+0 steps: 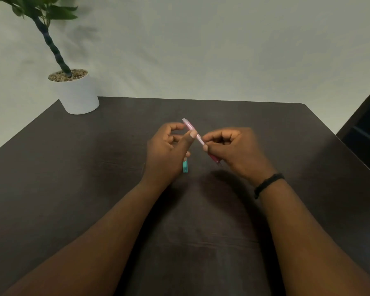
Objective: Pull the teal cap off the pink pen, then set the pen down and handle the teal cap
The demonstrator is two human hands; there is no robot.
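Observation:
A thin pink pen (pixel 199 139) slants between both hands above the dark table (pixel 94 189). My left hand (pixel 169 152) pinches its upper end between thumb and forefinger. My right hand (pixel 237 150), with a black band on its wrist, grips the lower, darker pink part in curled fingers. A small teal piece (pixel 185 167) shows just below my left hand; I cannot tell if the hand holds it or it lies on the table.
A white pot (pixel 78 95) with pebbles and a green plant stands at the table's far left corner. A pale wall runs behind the table. A dark object (pixel 365 133) stands beyond the right edge.

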